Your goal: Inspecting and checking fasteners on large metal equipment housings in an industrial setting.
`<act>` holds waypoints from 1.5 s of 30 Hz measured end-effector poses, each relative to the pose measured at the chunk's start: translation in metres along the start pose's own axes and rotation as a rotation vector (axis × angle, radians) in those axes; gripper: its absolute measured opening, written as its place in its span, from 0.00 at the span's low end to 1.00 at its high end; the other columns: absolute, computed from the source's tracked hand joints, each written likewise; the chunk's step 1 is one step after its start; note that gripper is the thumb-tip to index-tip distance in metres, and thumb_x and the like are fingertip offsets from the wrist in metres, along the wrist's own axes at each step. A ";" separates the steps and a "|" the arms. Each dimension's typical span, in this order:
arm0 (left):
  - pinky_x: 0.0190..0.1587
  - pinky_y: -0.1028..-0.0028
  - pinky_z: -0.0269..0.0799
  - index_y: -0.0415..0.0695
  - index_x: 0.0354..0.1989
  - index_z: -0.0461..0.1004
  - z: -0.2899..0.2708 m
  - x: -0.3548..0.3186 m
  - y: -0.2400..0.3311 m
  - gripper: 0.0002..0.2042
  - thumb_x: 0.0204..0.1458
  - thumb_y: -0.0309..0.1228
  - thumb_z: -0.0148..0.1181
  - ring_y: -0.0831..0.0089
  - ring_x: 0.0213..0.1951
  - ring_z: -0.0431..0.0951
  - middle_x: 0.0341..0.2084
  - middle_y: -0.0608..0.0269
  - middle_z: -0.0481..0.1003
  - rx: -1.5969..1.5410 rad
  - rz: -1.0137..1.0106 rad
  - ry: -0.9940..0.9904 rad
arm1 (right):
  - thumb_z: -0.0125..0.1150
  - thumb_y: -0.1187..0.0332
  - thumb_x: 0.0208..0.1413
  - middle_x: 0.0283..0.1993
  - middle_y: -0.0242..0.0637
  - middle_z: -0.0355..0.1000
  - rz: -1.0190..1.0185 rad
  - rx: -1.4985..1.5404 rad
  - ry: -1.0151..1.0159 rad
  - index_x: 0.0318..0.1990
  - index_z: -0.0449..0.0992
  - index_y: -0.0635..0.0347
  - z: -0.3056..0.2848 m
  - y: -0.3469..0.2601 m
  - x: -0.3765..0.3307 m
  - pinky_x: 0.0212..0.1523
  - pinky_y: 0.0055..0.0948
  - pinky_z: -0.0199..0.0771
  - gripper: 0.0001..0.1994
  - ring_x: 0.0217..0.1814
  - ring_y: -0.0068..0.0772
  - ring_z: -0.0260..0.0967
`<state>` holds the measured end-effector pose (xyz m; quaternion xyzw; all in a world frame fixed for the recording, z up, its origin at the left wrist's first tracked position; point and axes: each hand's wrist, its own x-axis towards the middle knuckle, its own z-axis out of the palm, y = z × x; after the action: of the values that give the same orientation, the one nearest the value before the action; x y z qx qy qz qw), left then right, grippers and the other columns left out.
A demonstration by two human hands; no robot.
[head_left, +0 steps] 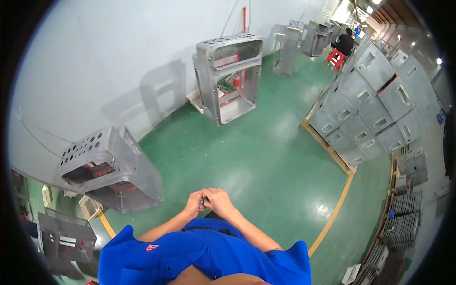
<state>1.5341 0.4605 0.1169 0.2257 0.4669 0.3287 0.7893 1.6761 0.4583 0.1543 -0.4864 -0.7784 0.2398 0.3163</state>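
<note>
My left hand [194, 204] and my right hand [217, 200] meet in front of my waist, fingers curled in together. Between them shows a small greyish thing [202, 203], mostly covered by the fingers and too small to name. Both hands are closed around it, well apart from anything else. Ahead of me a grey metal cabinet frame [207, 88] hangs by thin wires, with red marks along its inner edges. To my left hangs a second grey metal frame [137, 175], its top full of round holes.
Stacked grey metal boxes [363, 111] stand on a wooden pallet [327, 145] at the right. Thin metal panels [403, 221] are piled farther right. A white wall [114, 57] runs behind the frames. Far back, a person [345, 43] sits on a red stool [336, 57]. White trays [90, 206] lie at the left.
</note>
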 end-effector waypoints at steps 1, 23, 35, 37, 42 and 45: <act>0.10 0.82 0.45 0.45 0.26 0.67 -0.003 -0.002 0.002 0.14 0.59 0.40 0.43 0.84 0.10 0.56 0.12 0.71 0.62 -0.016 0.008 -0.004 | 0.59 0.72 0.38 0.24 0.40 0.68 0.002 0.036 -0.027 0.25 0.69 0.60 0.002 -0.001 0.004 0.28 0.40 0.67 0.06 0.26 0.45 0.67; 0.13 0.85 0.45 0.46 0.29 0.67 -0.077 -0.070 -0.052 0.13 0.60 0.39 0.43 0.87 0.13 0.55 0.15 0.73 0.61 0.007 -0.019 -0.259 | 0.61 0.75 0.34 0.23 0.38 0.67 -0.076 -0.157 -0.054 0.25 0.69 0.59 0.052 -0.071 -0.054 0.29 0.38 0.66 0.07 0.26 0.42 0.67; 0.14 0.84 0.47 0.45 0.27 0.67 -0.030 -0.059 -0.062 0.11 0.59 0.36 0.46 0.86 0.14 0.56 0.14 0.73 0.60 -0.190 -0.013 -0.167 | 0.62 0.75 0.37 0.25 0.34 0.69 -0.174 -0.138 0.089 0.26 0.70 0.57 0.021 -0.044 -0.069 0.28 0.34 0.62 0.07 0.29 0.37 0.67; 0.14 0.84 0.47 0.45 0.27 0.66 -0.017 -0.055 -0.062 0.11 0.59 0.36 0.46 0.86 0.14 0.56 0.15 0.72 0.60 -0.127 0.010 -0.170 | 0.63 0.75 0.37 0.27 0.35 0.70 -0.127 -0.098 0.111 0.27 0.71 0.57 0.011 -0.034 -0.074 0.30 0.34 0.64 0.08 0.30 0.38 0.68; 0.13 0.85 0.46 0.43 0.28 0.65 0.026 -0.046 -0.066 0.13 0.59 0.39 0.45 0.86 0.15 0.56 0.17 0.70 0.63 0.065 0.066 -0.163 | 0.62 0.78 0.39 0.28 0.38 0.72 0.076 0.129 0.160 0.29 0.73 0.62 -0.019 -0.003 -0.092 0.33 0.33 0.68 0.07 0.30 0.39 0.70; 0.13 0.85 0.46 0.43 0.28 0.65 0.051 -0.042 -0.069 0.13 0.60 0.39 0.44 0.87 0.15 0.56 0.17 0.70 0.63 0.110 0.060 -0.177 | 0.60 0.79 0.43 0.27 0.40 0.73 0.253 0.327 0.147 0.30 0.74 0.66 -0.042 0.012 -0.098 0.30 0.27 0.70 0.05 0.27 0.32 0.71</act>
<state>1.5854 0.3804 0.1196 0.3106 0.4058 0.3050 0.8036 1.7454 0.3766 0.1495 -0.5383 -0.6370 0.3646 0.4142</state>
